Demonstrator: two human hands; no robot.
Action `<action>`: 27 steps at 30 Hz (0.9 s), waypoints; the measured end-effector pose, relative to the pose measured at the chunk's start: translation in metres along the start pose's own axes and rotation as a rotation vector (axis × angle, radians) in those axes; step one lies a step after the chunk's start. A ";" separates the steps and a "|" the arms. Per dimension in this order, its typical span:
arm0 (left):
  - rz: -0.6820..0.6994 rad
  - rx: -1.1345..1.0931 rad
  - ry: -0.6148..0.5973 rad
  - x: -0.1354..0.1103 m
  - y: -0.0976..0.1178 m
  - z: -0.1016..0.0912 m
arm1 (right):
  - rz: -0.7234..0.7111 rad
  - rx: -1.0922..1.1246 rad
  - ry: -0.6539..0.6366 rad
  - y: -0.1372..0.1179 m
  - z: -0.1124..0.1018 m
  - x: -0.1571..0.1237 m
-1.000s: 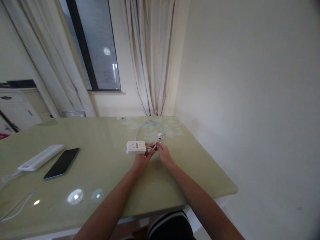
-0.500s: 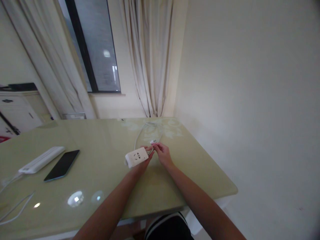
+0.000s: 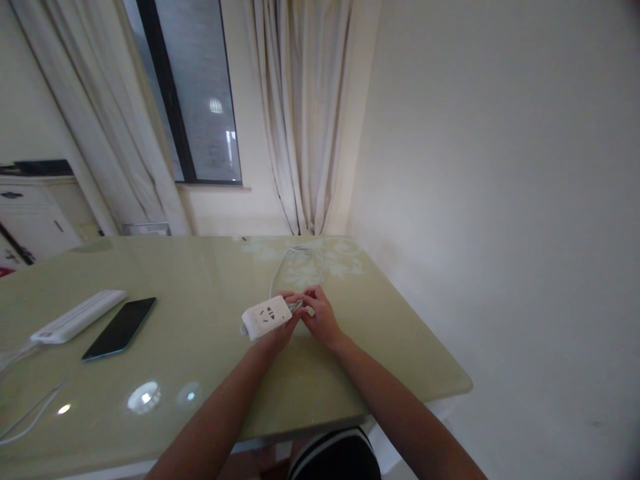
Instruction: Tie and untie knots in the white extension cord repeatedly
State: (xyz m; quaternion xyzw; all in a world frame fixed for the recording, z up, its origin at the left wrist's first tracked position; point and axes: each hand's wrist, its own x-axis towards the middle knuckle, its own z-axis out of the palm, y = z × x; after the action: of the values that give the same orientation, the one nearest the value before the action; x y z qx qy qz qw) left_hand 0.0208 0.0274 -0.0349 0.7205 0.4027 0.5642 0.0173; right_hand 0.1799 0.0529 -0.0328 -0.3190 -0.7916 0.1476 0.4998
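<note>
Left hand (image 3: pixel 283 328) looks closed on the folded cord (image 3: pixel 296 307), the white socket block (image 3: pixel 267 318) held tilted beside it, above the bench (image 3: pixel 200 280); right hand (image 3: pixel 323 320) meets it at the fingertips, thumb and forefinger curved near each other, though whether they pinch any cord I cannot tell from where I stand; a loose loop (image 3: pixel 300 249) stretches towards the far edge. Should the left fingers slacken, the springy folds could burst apart; the block, probably the heaviest part, could then twist down and knock the glossy top; a hard pull might snag the loop; the phone (image 3: pixel 120 329) and long white strip (image 3: pixel 80 317) lie well apart, seemingly safe.
</note>
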 end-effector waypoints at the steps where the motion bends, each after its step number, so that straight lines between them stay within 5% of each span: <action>1: 0.003 -0.008 -0.006 0.000 0.000 0.000 | -0.020 -0.019 -0.016 0.001 -0.001 0.000; 8: -0.148 -0.220 -0.058 0.006 0.004 0.001 | -0.084 -0.169 -0.069 -0.002 -0.010 0.000; 16: -0.370 -0.422 0.068 0.018 0.011 0.001 | 0.115 -0.438 0.095 -0.009 -0.011 0.004; 22: -0.583 -0.599 0.214 0.023 0.008 -0.003 | 0.234 -0.340 -0.175 -0.011 -0.009 0.001; 27: -0.844 -0.801 0.348 0.027 0.002 -0.007 | 0.180 -0.233 -0.170 -0.023 -0.002 -0.002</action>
State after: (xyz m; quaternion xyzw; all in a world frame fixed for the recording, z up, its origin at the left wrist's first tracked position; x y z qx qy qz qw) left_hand 0.0172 0.0395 -0.0102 0.3332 0.4069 0.7257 0.4436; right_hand 0.1742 0.0341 -0.0210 -0.4309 -0.8110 0.1253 0.3753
